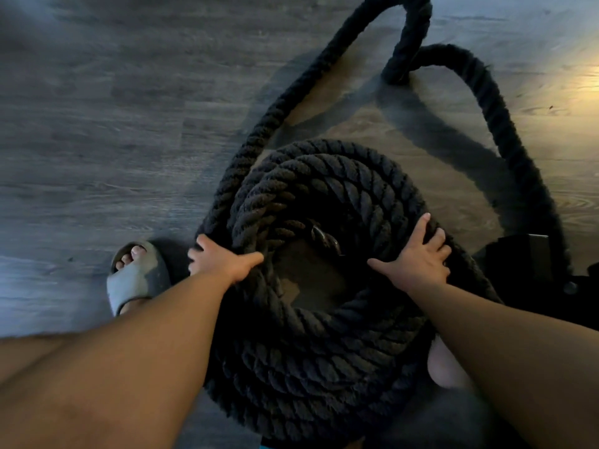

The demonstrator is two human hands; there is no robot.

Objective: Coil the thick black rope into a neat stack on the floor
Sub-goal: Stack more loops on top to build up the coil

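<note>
The thick black rope (324, 196) lies in a round stack of several turns on the wood floor, with bare floor showing through its middle. My left hand (223, 262) grips the coil's left side, thumb across the top and fingers curled over the outer edge. My right hand (418, 256) rests on the coil's right side with fingers spread over the top turn. A loose length of rope (505, 131) leaves the stack, arcs along the right and loops up at the back (411, 37).
My left foot in a grey slide sandal (137, 273) stands just left of the coil. A black object (525, 254) sits on the floor at the right, against the loose rope. A small shiny metal piece (319, 233) shows inside the coil.
</note>
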